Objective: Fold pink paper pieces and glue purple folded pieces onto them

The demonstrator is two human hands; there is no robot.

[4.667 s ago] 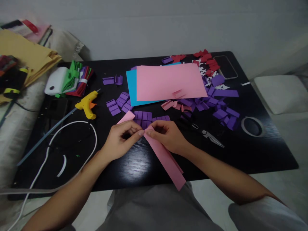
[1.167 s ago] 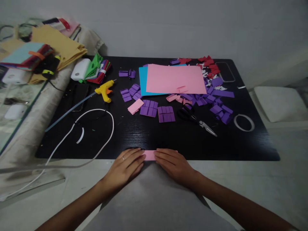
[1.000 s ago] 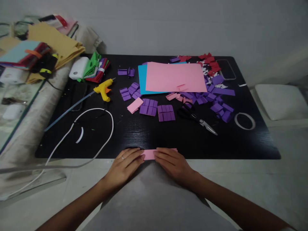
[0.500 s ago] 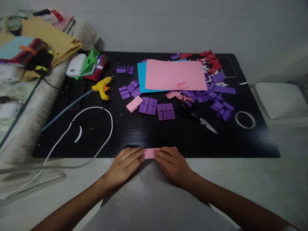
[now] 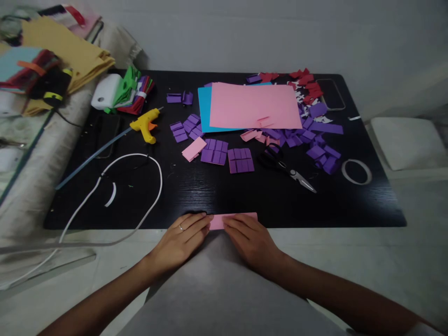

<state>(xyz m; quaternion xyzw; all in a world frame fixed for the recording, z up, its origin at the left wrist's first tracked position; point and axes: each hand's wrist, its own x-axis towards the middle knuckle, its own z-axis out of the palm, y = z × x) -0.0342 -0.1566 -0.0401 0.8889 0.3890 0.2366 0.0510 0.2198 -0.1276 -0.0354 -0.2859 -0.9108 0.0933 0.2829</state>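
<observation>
At the front edge of the black table [image 5: 196, 196] lies a narrow folded strip of pink paper [image 5: 216, 222]. My left hand [image 5: 185, 238], with a ring on one finger, presses the strip's left end, fingers together on top. The right part of the strip is under my right hand [image 5: 247, 235], its fingers bent over the paper in the same way. Both thumbs are hidden. A short stretch of pink shows between the hands, and the strip's right end shows past my right fingers.
Ahead lie purple folded-paper squares [image 5: 241, 160], black-handled scissors [image 5: 297, 178] and a pink sheet [image 5: 255, 105] over a blue sheet [image 5: 204, 109]. To the left are a yellow glue gun [image 5: 145, 125] and a looped white cable [image 5: 161, 182]. A tape ring [image 5: 356, 171] sits at right.
The camera view has shifted slightly. The strip's right end now looks flatter and more even along its upper edge; both hands stay in place on it.
</observation>
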